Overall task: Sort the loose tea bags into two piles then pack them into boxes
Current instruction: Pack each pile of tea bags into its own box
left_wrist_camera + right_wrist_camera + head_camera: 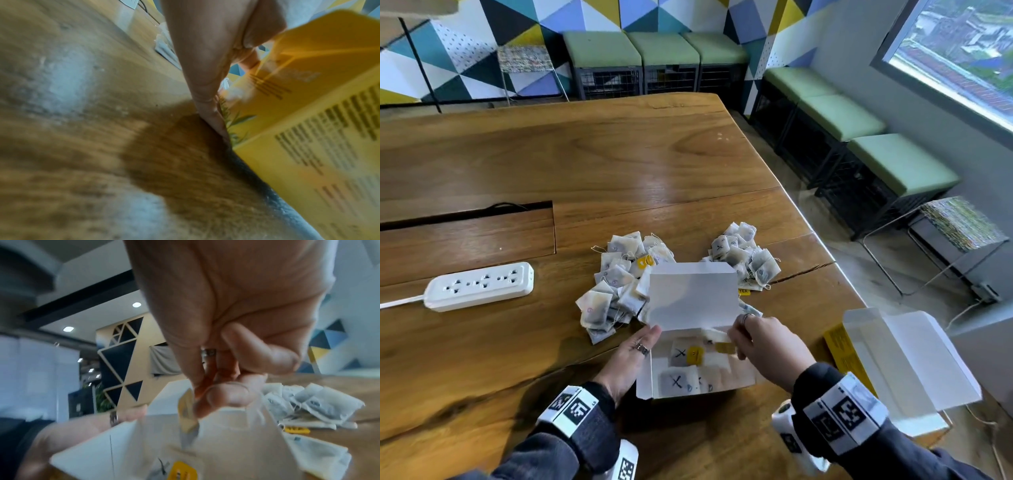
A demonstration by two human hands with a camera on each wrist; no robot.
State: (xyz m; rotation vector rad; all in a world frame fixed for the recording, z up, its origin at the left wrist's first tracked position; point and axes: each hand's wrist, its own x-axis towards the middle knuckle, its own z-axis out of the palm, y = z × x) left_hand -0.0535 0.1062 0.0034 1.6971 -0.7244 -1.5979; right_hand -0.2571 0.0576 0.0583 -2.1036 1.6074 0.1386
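Observation:
An open tea box (pixel 645 387) with its white lid (pixel 691 294) raised sits at the table's near edge. Inside lie tea bags marked X (pixel 678 354) with yellow tags. My left hand (pixel 635 354) rests straight-fingered against the box's left side; in the left wrist view its fingers (pixel 205 65) lie along the yellow box wall (pixel 308 113). My right hand (pixel 760 342) pinches a tea bag (pixel 714 335) just above the box's back edge. In the right wrist view, thumb and fingers (pixel 226 395) hold that bag (pixel 226 434) by its top. Two loose piles lie behind: left pile (pixel 616 284), right pile (pixel 743 257).
A second open box (pixel 893 359), yellow outside, lies at the table's right edge. A white power strip (pixel 479 286) sits to the left, by a cable slot (pixel 465 216) in the wooden table (pixel 585 154). Green-cushioned stools (pixel 900 164) line the walls.

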